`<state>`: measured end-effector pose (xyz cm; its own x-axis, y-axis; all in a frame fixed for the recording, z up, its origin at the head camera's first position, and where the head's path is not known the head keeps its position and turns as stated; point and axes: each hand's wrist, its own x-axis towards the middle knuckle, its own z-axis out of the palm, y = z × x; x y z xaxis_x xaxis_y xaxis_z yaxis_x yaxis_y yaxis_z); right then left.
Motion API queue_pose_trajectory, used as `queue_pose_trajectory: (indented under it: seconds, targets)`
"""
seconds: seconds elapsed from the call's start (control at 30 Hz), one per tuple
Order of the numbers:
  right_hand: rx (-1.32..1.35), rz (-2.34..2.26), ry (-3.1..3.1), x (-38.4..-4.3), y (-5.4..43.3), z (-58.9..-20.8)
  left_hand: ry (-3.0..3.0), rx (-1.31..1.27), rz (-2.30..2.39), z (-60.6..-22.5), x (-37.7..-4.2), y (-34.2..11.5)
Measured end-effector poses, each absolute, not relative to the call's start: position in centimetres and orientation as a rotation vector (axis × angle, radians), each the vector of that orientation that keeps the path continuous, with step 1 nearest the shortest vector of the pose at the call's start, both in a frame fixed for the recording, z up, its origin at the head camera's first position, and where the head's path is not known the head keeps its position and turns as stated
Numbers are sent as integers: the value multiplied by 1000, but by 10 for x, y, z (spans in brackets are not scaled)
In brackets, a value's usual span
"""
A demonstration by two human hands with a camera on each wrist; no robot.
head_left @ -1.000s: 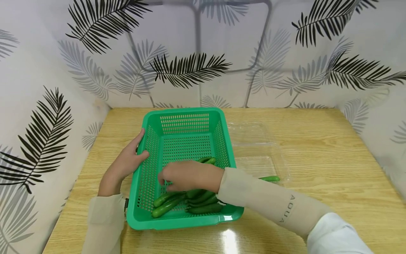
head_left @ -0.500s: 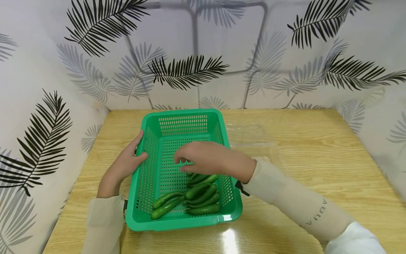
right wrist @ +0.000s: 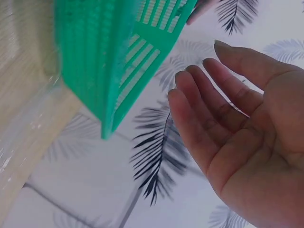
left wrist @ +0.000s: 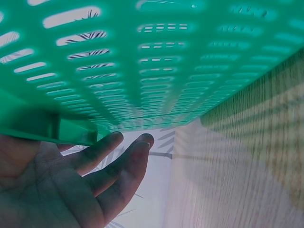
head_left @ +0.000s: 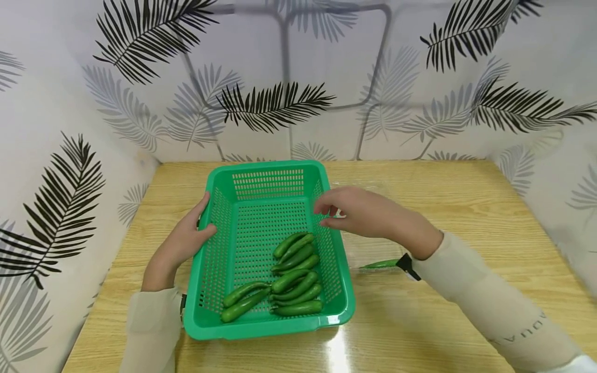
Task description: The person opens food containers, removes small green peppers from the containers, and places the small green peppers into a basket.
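In the head view my left hand holds the left rim of a green plastic basket, thumb over the rim. The left wrist view shows its other fingers outside the slotted wall, under the rim. Several small green cucumbers lie in the basket, in the near and right part of its floor. My right hand is above the basket's right rim, its fingers loosely bent. In the right wrist view its palm shows nothing held, and its fingers are apart from the basket wall.
A clear plastic box stands on the wooden table right of the basket, partly hidden by my right arm. One cucumber shows at its near side. Leaf-patterned cloth walls enclose the table's back and sides.
My right hand has lifted from over the cucumbers and moved right, to above the right rim. More cucumbers show in the basket now. My left hand stays on the rim.
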<state>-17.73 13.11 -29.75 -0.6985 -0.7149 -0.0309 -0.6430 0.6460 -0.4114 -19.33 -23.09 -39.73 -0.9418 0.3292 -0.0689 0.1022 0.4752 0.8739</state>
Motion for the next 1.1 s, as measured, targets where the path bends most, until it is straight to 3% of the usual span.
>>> queue_pose_trajectory:
  seconds: [0.73,1.1]
  targets:
    - [-814,-597,2718,-181,211,-328,2491,362,1456,-398,-192,-232]
    - [-778,-612,2564,-178,236,-369,2475,386,1490,-396,-190,-230]
